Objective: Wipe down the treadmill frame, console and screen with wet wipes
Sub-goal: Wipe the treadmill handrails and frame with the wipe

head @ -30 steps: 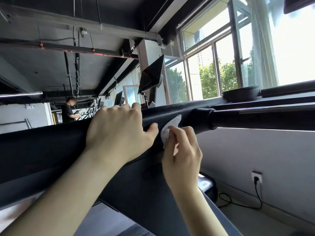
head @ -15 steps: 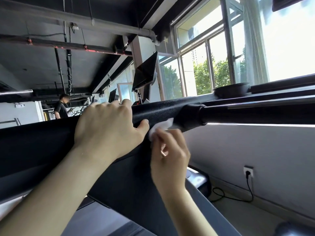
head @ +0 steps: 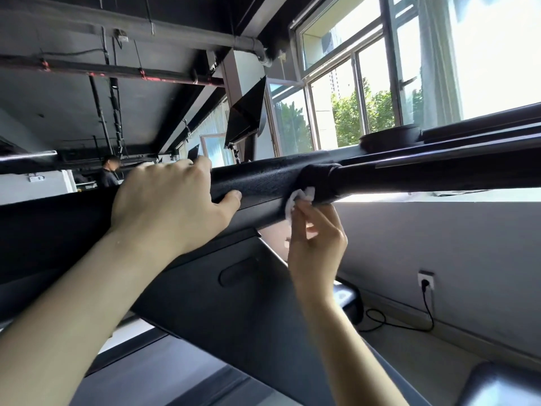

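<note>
frame [head: 263, 181]: black bar across mid-picture; I judge frame-wiping is the step in hand.
left hand [head: 164, 200]: centre-left, fingers curled over the frame, thumb beneath.
right hand [head: 316, 253]: right of centre, fingertips pinching the wipe.
wipe [head: 299, 199]: pressed under the frame, centre-right.
next: I'd drag it rightward, keeping pressure.

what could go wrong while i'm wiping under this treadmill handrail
The wet wipe is a small wad pinched by the right hand under the handrail; it could slip out or skip the collar seam. The left hand grips the handrail, so that patch may go unwiped. A cable is plugged into the wall socket; if it feeds this treadmill, drips could be a hazard.
</note>
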